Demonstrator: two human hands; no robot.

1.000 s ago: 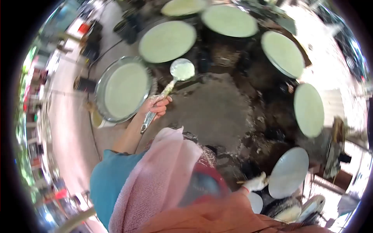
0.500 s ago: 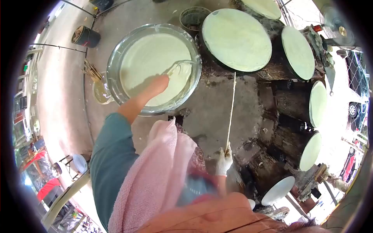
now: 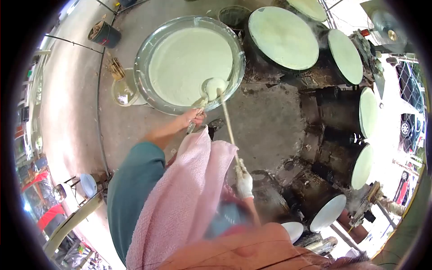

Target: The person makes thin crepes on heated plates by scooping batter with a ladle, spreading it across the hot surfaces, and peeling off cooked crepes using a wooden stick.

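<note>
My left hand (image 3: 194,118) is closed around the handle of a ladle (image 3: 204,101), whose bowl holds pale batter (image 3: 191,65). The ladle's bowl is over the near right part of a wide metal basin (image 3: 143,74) of that batter. A white work glove covers my right hand (image 3: 244,180), which grips a long thin stick (image 3: 228,120). The stick slants up and left, and its far tip is beside the ladle's bowl; whether they touch I cannot tell.
Dark drum-like stoves with round pale tops (image 3: 284,38) curve around the right side. A small container (image 3: 127,93) with sticks stands left of the basin, and a dark bucket (image 3: 105,35) lies farther left. A pink towel (image 3: 182,189) hangs over my front.
My left hand has drawn the ladle toward me, to the basin's near edge, with batter in its bowl. The stick has swung left from the stove to the basin.
</note>
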